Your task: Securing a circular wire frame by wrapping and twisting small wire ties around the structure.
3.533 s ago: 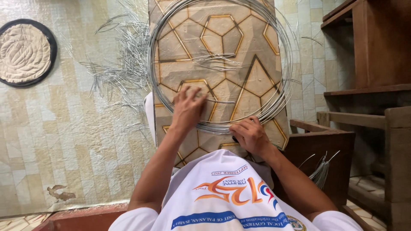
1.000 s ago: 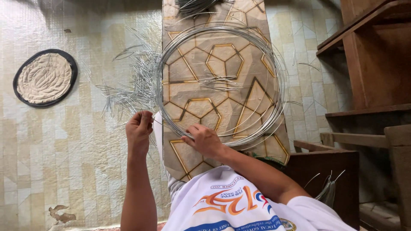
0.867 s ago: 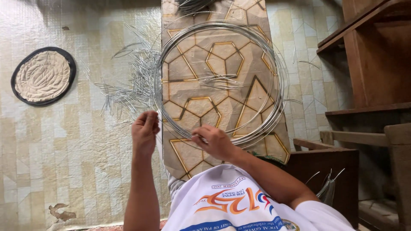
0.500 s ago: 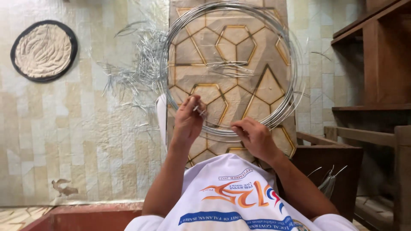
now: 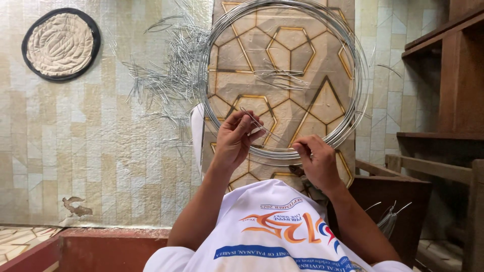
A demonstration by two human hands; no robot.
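- left hand is up over the patterned board, fingers curled in and pinched on a short straight wire piece that slants from the fingertips down toward the right.
- right hand sits lower and just to the right, thumb and forefinger closed on the bottom arc of the wire coil, the other fingers loosely folded under.
- the wire coil itself is a big round hoop of many silvery turns, lying flat on the board, its top edge near the upper frame and its bottom edge right at both hands.
- the two hands are near each other, with the short wire running between them; whether its far end touches the coil, can't tell.
- a scatter of cut wire pieces spreads over the pale tiled floor just left of the coil, and a few more lie inside the hoop.
- round woven mat with a dark rim lies well apart at upper left.
- dark wooden shelving stands along the right side.
- white printed shirt fills the bottom centre.
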